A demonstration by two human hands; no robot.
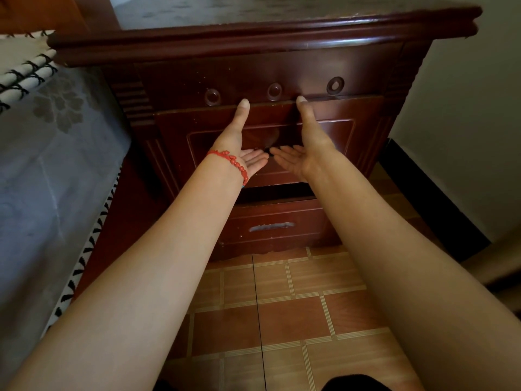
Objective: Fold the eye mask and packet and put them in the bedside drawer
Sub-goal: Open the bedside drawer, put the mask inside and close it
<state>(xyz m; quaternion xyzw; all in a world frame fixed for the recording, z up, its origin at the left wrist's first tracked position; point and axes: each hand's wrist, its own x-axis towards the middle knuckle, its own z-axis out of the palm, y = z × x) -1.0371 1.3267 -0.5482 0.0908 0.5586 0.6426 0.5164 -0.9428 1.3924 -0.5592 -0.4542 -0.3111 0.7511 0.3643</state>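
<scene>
While both palms are turning upward, the left hand (242, 142) and right hand (306, 142) are pressing straight-fingered against the bedside drawer (338, 142), holding nothing. The eye mask and packet are lying out of view.

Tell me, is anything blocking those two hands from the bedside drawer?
Nothing visible. The left hand and right hand are already on the upper drawer front, palms up, thumbs at its top edge. The eye mask and packet are not in view.
</scene>
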